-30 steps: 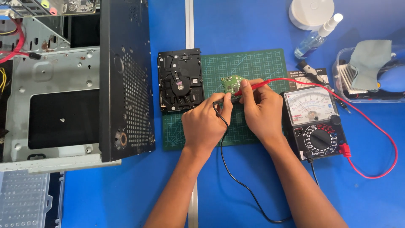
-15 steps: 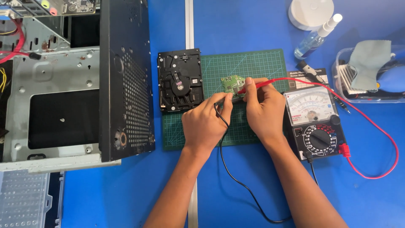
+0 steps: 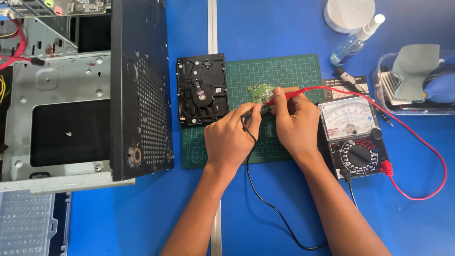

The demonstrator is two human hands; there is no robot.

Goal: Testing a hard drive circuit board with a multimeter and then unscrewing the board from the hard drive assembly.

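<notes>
— Green circuit board (image 3: 259, 93) lies loose on the cutting mat (image 3: 294, 71); your left hand (image 3: 231, 140) pinches the black probe (image 3: 247, 114), your right hand (image 3: 296, 121) the red probe (image 3: 289, 95).
— So a slipped tip could bridge neighbouring pads?
— Likely, or nudge the board.

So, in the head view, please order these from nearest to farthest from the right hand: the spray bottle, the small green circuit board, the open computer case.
1. Small green circuit board: on the green mat, just left of the right hand.
2. Spray bottle: up and to the right, on the blue table.
3. Open computer case: far left.
</notes>
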